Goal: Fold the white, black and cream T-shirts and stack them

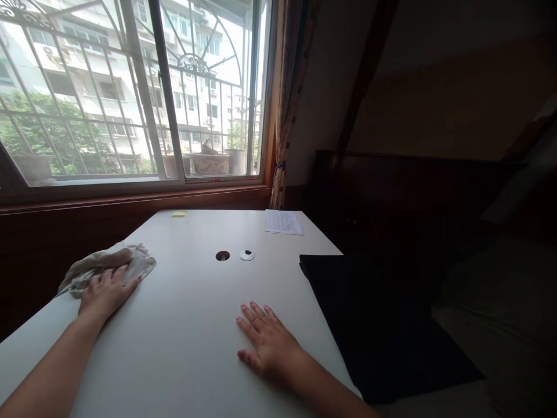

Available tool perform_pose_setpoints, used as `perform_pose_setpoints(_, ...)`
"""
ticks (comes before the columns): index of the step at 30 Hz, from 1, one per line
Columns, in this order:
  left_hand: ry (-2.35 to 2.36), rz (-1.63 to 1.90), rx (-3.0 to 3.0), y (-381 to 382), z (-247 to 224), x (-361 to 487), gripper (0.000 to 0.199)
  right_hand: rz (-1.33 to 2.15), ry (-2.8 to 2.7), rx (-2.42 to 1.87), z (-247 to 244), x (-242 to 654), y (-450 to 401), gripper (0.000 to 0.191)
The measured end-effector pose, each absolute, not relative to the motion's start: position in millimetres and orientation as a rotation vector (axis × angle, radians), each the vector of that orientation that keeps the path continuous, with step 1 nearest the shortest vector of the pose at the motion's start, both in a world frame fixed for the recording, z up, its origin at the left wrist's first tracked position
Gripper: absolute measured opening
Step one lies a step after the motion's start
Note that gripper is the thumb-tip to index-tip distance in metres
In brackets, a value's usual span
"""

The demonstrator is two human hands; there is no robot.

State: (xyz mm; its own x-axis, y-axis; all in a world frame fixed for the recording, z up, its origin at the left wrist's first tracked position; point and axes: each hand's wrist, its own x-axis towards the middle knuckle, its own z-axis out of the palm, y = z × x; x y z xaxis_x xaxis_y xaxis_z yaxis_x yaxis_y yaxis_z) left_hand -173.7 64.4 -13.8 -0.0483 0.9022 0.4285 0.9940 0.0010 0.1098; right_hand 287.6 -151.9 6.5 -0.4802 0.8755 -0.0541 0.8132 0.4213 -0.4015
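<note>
At the left side of the white table (174, 331), my left hand (104, 293) presses down on a crumpled greyish rag (139, 261). Its fingers curl slightly over the cloth, and the thumb sticks out to the right on its near edge. Part of the rag bunches up beyond the fingers, close to the table's left edge. My right hand (267, 339) lies palm down on the bare tabletop, fingers apart and nothing in it. Ahead of it are a round hole (223, 255) in the table and a round white cap (247, 255) with a dark opening.
Papers (284, 222) lie at the far right of the table, and a small yellow pad (179, 214) at the far left. Black fabric (374, 325) overlaps the right edge. Behind the table stand a barred window (209, 87) and a tied curtain (285, 116).
</note>
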Motion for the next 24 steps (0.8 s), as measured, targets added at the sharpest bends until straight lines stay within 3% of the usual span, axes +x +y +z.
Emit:
perform_pose_setpoints(6, -2.097, -0.441, -1.966, 58, -11, -173, 0.055, 0.592, -2.496, -1.498, 7, 291, -149, 0.068)
perform_pose_setpoints(16, -1.956, -0.625, -2.184, 65, -15, -179, 0.044, 0.573, -2.465, -1.489, 7, 291, -151, 0.064)
perform_pose_setpoints(24, -1.609, -0.916, -2.627, 65, -11, -140, 0.05, 0.482, -2.409, -1.439, 4, 294, -150, 0.057)
